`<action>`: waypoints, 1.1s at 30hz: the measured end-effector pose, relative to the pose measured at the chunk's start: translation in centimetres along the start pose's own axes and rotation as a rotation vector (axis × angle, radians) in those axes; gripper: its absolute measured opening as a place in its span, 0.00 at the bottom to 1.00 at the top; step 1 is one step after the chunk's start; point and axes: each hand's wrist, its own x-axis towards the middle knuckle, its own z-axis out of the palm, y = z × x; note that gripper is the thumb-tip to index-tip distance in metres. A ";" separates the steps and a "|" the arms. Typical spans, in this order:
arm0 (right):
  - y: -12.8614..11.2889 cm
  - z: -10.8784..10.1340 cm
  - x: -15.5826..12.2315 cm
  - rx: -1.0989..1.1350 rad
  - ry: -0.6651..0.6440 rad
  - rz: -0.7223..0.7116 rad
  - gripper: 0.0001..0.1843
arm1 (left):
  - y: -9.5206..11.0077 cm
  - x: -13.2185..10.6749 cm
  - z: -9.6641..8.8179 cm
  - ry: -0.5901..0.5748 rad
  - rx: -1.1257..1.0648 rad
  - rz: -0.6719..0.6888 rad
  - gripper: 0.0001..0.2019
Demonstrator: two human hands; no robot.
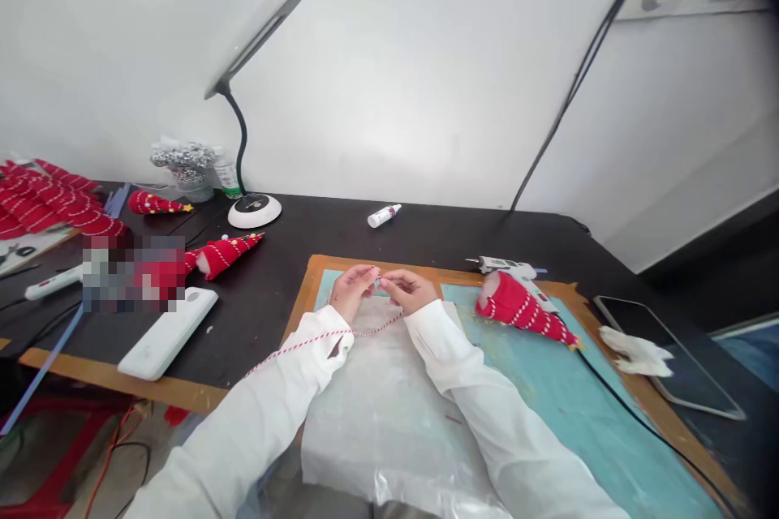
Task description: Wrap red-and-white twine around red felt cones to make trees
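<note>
My left hand and my right hand meet over the far edge of a clear plastic sheet, fingers pinched together on a red-and-white twine. The twine runs from the pinch back across my left sleeve and off the table's near edge. A red cone wrapped in white-dotted cord lies to the right of my right hand on the blue mat. A white glue gun rests just behind that cone.
A desk lamp stands at the back left, a small white bottle beyond my hands. More red cones and a white power bank lie at left. A phone with a crumpled tissue sits at right.
</note>
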 end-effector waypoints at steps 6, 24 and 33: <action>0.7 0.1 0.0 -0.038 -0.039 0.004 0.24 | 0.1 0.0 0.0 0.013 0.006 -0.023 0.23; 0.3 0.1 0.0 0.044 -0.039 -0.059 0.26 | 0.1 0.0 -0.4 -0.059 0.031 -0.018 0.16; 0.6 -0.2 0.5 0.163 -0.012 -0.007 0.25 | 0.2 -0.3 -0.1 -0.081 0.061 -0.010 0.18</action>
